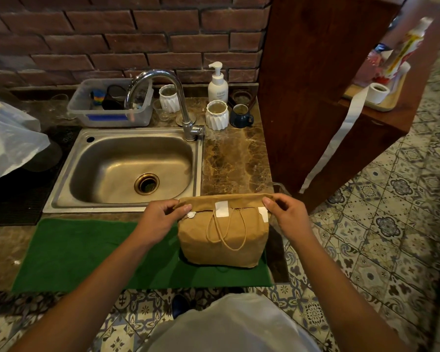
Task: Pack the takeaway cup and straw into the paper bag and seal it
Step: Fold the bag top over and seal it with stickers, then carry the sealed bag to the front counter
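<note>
A brown paper bag [222, 240] stands on a green mat [87, 255] at the counter's front right. Its top is folded over toward me, and three white tape strips hold the flap down. The string handles hang down its front face. My left hand [160, 217] pinches the left end of the folded top. My right hand [286, 214] pinches the right end. The cup and straw are not visible; the bag hides whatever is inside.
A steel sink [127, 168] with a tap [168, 97] lies behind the mat. White ribbed cups [217, 115], a dark mug [241, 116], a pump bottle [217, 83] and a plastic tub [109, 102] stand at the back. A tape roll [378, 92] sits on a wooden ledge to the right.
</note>
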A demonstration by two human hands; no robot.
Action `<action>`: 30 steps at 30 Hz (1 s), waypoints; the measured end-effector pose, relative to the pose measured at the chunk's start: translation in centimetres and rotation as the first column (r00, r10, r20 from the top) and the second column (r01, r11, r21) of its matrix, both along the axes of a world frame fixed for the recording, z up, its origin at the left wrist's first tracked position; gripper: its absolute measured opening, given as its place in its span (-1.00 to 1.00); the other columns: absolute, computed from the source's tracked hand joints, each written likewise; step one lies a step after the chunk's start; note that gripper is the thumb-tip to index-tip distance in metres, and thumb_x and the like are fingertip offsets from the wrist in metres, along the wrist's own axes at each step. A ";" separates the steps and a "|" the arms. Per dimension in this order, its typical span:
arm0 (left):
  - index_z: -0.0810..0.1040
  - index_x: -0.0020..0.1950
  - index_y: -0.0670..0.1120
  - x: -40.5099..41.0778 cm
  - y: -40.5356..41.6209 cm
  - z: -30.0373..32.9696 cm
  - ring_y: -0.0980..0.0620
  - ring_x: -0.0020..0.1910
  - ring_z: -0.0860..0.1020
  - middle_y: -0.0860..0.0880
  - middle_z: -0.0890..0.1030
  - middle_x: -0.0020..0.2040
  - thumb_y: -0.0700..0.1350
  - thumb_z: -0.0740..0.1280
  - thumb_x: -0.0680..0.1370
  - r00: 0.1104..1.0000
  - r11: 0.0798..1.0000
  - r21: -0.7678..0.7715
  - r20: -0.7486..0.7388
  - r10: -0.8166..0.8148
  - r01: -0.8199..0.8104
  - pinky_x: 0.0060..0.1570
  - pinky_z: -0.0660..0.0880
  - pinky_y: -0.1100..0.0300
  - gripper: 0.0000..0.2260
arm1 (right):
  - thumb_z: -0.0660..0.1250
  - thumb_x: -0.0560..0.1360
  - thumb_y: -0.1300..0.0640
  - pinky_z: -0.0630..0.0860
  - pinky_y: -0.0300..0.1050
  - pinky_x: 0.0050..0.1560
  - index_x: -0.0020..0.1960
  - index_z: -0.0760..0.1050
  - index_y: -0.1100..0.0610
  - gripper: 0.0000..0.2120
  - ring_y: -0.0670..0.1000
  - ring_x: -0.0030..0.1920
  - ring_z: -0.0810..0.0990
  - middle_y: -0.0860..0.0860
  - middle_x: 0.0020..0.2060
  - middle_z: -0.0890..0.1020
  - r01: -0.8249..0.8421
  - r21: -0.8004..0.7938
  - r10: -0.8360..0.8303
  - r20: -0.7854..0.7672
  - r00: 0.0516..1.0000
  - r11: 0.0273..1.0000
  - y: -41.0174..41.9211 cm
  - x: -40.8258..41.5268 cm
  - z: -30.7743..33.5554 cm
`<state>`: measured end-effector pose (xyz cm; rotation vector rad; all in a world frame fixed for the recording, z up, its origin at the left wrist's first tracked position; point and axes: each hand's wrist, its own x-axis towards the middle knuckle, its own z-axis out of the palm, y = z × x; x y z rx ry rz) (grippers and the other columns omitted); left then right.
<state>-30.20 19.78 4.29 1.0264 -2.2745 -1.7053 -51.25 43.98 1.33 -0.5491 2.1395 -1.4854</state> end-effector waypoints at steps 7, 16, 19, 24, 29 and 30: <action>0.72 -0.09 -0.06 -0.8 1.1 1.0 -0.12 -0.17 0.63 -0.12 0.69 -0.22 -0.03 0.42 0.58 0.996 0.991 -0.104 -0.043 0.079 -0.083 -0.13 0.56 -0.07 -0.86 | 0.45 0.55 -0.04 0.61 -0.06 0.01 0.07 0.67 0.00 -0.84 -0.06 -0.05 0.69 -0.07 -0.10 0.73 -0.058 0.022 0.058 -0.006 0.998 0.998 0.5 0.1 1.1; 0.66 -0.24 0.09 -3.3 2.7 4.8 0.31 -0.39 0.52 0.23 0.60 -0.42 -0.16 0.42 0.57 0.988 0.987 -0.162 -0.155 -0.018 -0.008 -0.34 0.39 0.44 -0.78 | 0.44 0.58 0.13 0.64 0.06 -0.03 0.01 0.69 0.06 -0.94 0.13 -0.06 0.71 0.09 -0.12 0.74 0.110 -0.149 -0.105 0.038 0.994 0.983 2.7 -0.5 4.0; 0.68 -0.14 0.07 -4.1 3.1 5.4 0.30 -0.35 0.56 0.21 0.65 -0.36 -0.11 0.42 0.58 0.983 0.986 -0.161 -0.172 -0.068 0.040 -0.35 0.42 0.45 -0.88 | 0.44 0.57 0.11 0.65 0.02 -0.03 0.01 0.69 0.00 -0.94 0.11 -0.05 0.71 0.04 -0.13 0.74 0.169 -0.150 -0.170 0.010 0.985 0.974 3.9 -0.1 5.3; 0.67 -0.02 0.15 -6.0 3.7 5.9 0.29 -0.19 0.65 0.25 0.72 -0.18 -0.05 0.43 0.56 0.965 0.985 -0.104 -0.208 -0.157 0.138 -0.21 0.51 0.36 -0.91 | 0.44 0.58 0.09 0.63 -0.10 -0.07 0.02 0.69 0.00 -0.94 -0.02 -0.10 0.71 -0.02 -0.15 0.74 0.309 -0.142 -0.318 -0.046 0.947 0.940 6.9 2.0 7.2; 0.68 -0.06 0.17 -8.1 5.0 6.9 0.25 -0.20 0.65 0.18 0.73 -0.16 -0.09 0.45 0.55 0.898 0.935 -0.107 -0.263 -0.354 0.338 -0.23 0.55 0.35 -0.87 | 0.43 0.58 0.14 0.64 -0.09 -0.11 0.00 0.69 -0.05 -0.89 -0.02 -0.14 0.70 -0.01 -0.16 0.75 0.507 -0.166 -0.525 -0.092 0.846 0.846 10.1 6.3 8.7; 0.68 -0.05 0.16 -8.3 5.5 7.1 0.25 -0.21 0.65 0.19 0.73 -0.17 -0.10 0.44 0.55 0.879 0.920 -0.103 -0.271 -0.393 0.379 -0.25 0.54 0.38 -0.87 | 0.44 0.58 0.14 0.66 -0.06 -0.10 0.02 0.69 -0.03 -0.91 0.01 -0.13 0.71 0.01 -0.15 0.75 0.547 -0.159 -0.565 -0.104 0.819 0.822 10.8 7.4 9.0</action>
